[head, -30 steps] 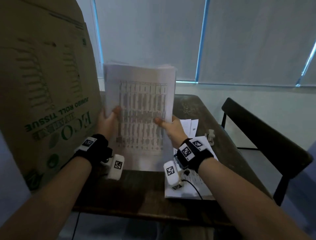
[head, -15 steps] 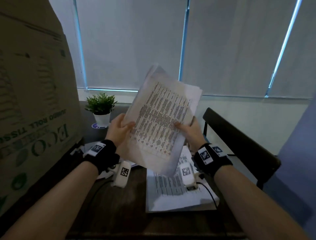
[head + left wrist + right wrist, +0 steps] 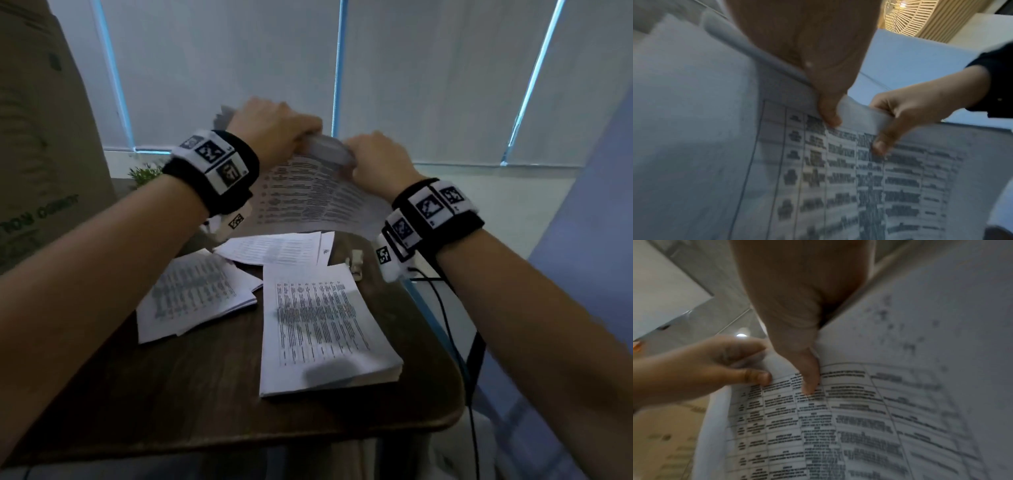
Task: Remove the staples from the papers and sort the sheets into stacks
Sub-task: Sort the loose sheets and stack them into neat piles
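Both hands hold the stapled bundle of printed sheets up in the air above the wooden table. The left hand and right hand sit close together, each pinching its top edge between thumb and fingers, probably to work at the staple there; the staple itself is not visible. Half a second ago the hands gripped the bundle lower on its sides and it stood tilted upright; now it hangs down from the top edge. Unstapled stacks lie on the table below
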